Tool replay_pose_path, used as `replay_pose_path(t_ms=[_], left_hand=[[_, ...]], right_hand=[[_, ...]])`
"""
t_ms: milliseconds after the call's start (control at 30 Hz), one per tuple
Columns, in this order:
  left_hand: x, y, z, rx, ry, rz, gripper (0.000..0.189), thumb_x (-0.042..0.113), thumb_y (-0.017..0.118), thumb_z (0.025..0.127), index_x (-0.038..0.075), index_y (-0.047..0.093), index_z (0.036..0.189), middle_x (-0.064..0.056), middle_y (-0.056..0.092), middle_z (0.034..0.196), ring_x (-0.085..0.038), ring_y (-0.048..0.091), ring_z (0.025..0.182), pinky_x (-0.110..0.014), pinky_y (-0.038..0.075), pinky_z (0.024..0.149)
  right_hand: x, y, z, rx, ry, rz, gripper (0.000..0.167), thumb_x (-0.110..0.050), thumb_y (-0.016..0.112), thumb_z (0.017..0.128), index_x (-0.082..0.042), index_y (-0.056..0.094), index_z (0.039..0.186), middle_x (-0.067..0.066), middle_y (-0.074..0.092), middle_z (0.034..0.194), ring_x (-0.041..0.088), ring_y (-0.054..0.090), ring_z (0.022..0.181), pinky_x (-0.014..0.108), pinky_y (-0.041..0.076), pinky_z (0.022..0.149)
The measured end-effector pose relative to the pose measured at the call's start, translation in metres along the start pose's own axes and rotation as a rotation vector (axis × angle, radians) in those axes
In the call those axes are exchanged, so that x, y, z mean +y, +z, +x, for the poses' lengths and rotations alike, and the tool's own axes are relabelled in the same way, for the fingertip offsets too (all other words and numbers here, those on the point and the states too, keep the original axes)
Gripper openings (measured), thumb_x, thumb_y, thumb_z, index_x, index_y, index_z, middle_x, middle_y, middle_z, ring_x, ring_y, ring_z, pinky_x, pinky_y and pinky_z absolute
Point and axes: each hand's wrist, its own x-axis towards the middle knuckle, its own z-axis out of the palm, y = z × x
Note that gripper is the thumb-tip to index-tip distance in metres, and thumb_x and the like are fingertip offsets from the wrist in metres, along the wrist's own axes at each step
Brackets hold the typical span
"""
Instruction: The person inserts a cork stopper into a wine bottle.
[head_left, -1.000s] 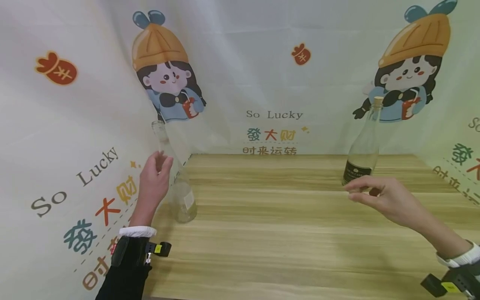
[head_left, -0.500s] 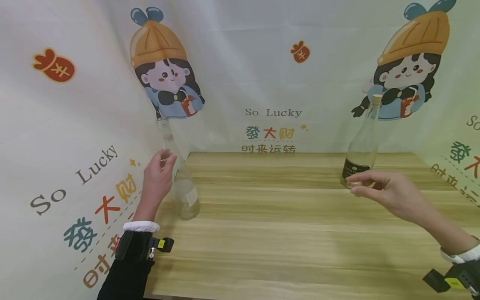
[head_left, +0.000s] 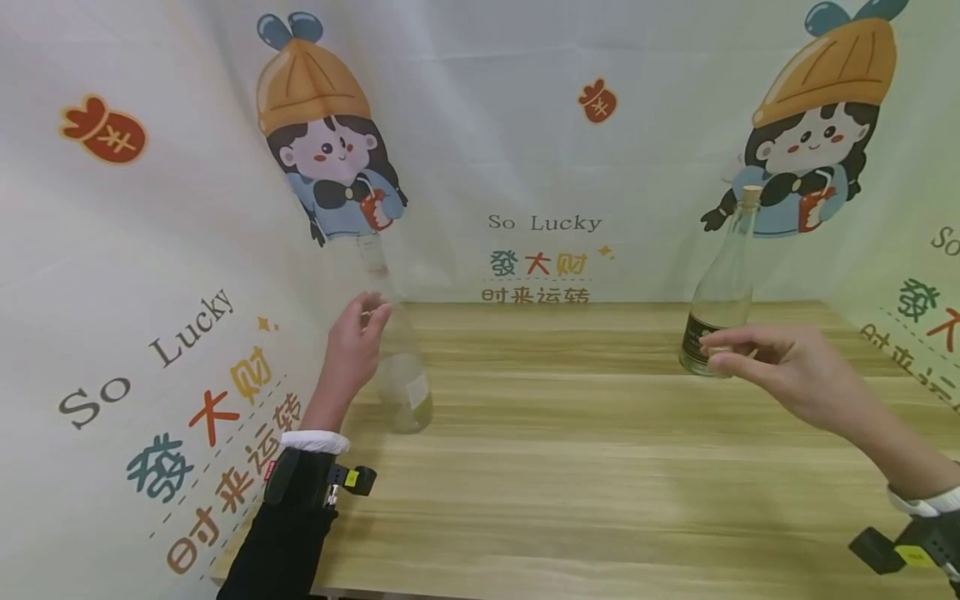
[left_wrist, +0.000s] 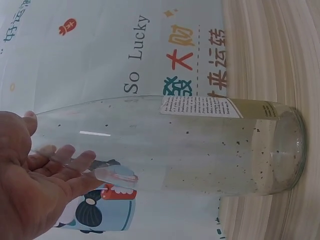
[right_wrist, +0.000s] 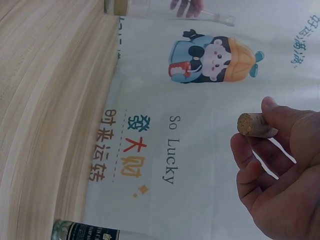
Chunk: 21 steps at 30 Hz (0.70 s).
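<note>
My left hand (head_left: 358, 337) curls round the upper part of a clear glass bottle (head_left: 405, 392), below its uncorked mouth. In the left wrist view, the thumb and fingers wrap the bottle's shoulder, and a pale printed label (left_wrist: 200, 106) shows on its side. The bottle's base is right at the wooden tabletop. My right hand (head_left: 802, 375) pinches a short cork (right_wrist: 256, 125) between thumb and fingers, raised over the right half of the table. Beyond it stands a second clear bottle (head_left: 723, 287) with a black label and a cork in its mouth.
The wood-grain table (head_left: 540, 483) ends at a printed white cloth (head_left: 480, 108) that hangs at the back and along both sides. The corked bottle stands upright near the back right, partly overlapped by my right fingers in the head view.
My left hand has moved to the right, bringing the uncorked bottle with it, away from the left cloth. My right hand has shifted slightly, still pinching the cork.
</note>
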Motion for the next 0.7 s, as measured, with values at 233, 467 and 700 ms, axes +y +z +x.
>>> replay_pose_path(t_ms=[233, 467, 700], left_hand=[[0.015, 0.023, 0.001, -0.064, 0.011, -0.005, 0.05, 0.036, 0.048, 0.111, 0.0, 0.047, 0.146, -0.02, 0.055, 0.143, -0.039, 0.054, 0.131, -0.054, 0.046, 0.109], [0.029, 0.046, 0.004, -0.101, 0.042, -0.023, 0.046, 0.032, 0.048, 0.111, -0.001, 0.05, 0.142, -0.022, 0.057, 0.138, -0.039, 0.057, 0.127, -0.052, 0.047, 0.109], [0.044, 0.07, 0.003, -0.146, 0.068, -0.051, 0.042, 0.03, 0.048, 0.112, -0.001, 0.051, 0.14, -0.021, 0.058, 0.137, -0.038, 0.057, 0.126, -0.051, 0.048, 0.109]], right_hand=[[-0.002, -0.005, 0.003, 0.017, 0.021, 0.01, 0.022, -0.007, 0.072, 0.098, -0.004, 0.076, 0.119, -0.014, 0.076, 0.101, 0.005, 0.07, 0.077, 0.016, 0.054, 0.065], [-0.008, -0.012, 0.007, 0.049, 0.001, -0.014, 0.021, -0.008, 0.074, 0.096, -0.005, 0.077, 0.117, -0.018, 0.074, 0.101, 0.007, 0.066, 0.071, 0.018, 0.051, 0.058], [-0.015, -0.019, 0.013, 0.066, 0.03, -0.034, 0.022, -0.012, 0.073, 0.098, -0.007, 0.076, 0.119, -0.019, 0.073, 0.102, 0.007, 0.06, 0.072, 0.023, 0.044, 0.053]])
